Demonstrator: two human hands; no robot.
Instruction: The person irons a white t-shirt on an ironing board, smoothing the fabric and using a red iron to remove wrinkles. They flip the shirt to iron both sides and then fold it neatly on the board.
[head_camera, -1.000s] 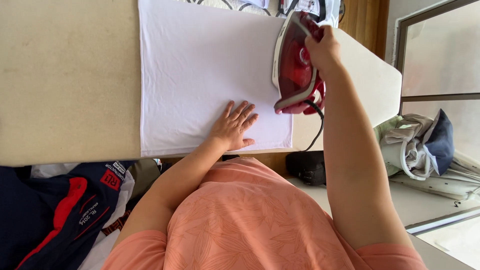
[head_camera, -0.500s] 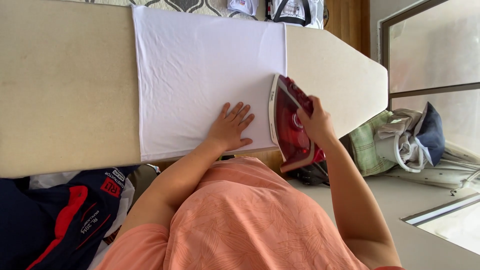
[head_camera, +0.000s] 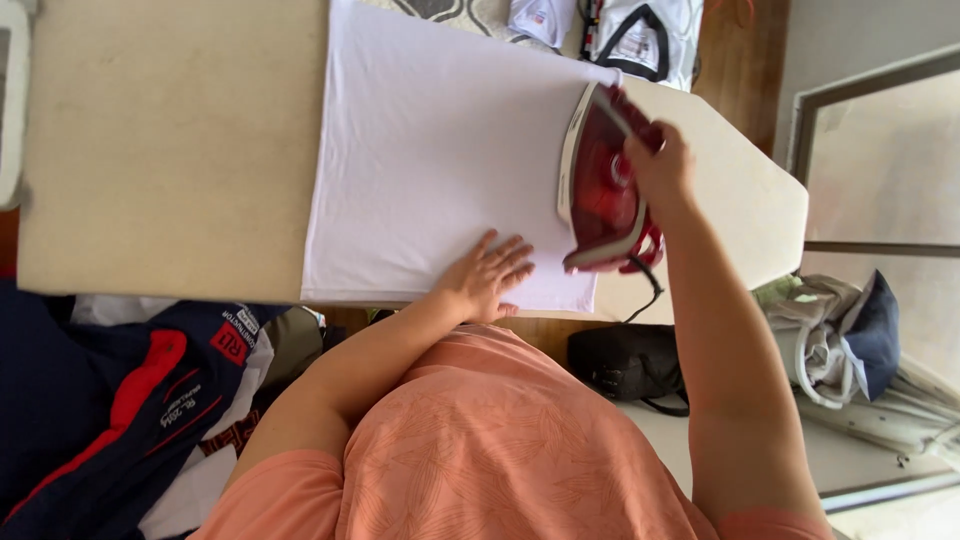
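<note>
A white cloth (head_camera: 440, 160) lies flat across a beige ironing board (head_camera: 170, 150). My left hand (head_camera: 492, 272) rests palm down, fingers spread, on the cloth's near edge. My right hand (head_camera: 660, 165) grips the handle of a red and white iron (head_camera: 600, 185), which stands on the cloth's right edge, just right of my left hand. The iron's dark cord hangs off the board's near side.
A navy and red garment (head_camera: 110, 400) lies at the lower left. A black bag (head_camera: 630, 365) sits on the floor under the board. Folded clothes (head_camera: 640, 35) lie beyond the far edge, and a bundle of fabric (head_camera: 840, 340) is at right by a window frame.
The iron slid toward the near edge of the cloth, then back toward the far side along the right edge. My left hand has stayed flat on the cloth.
</note>
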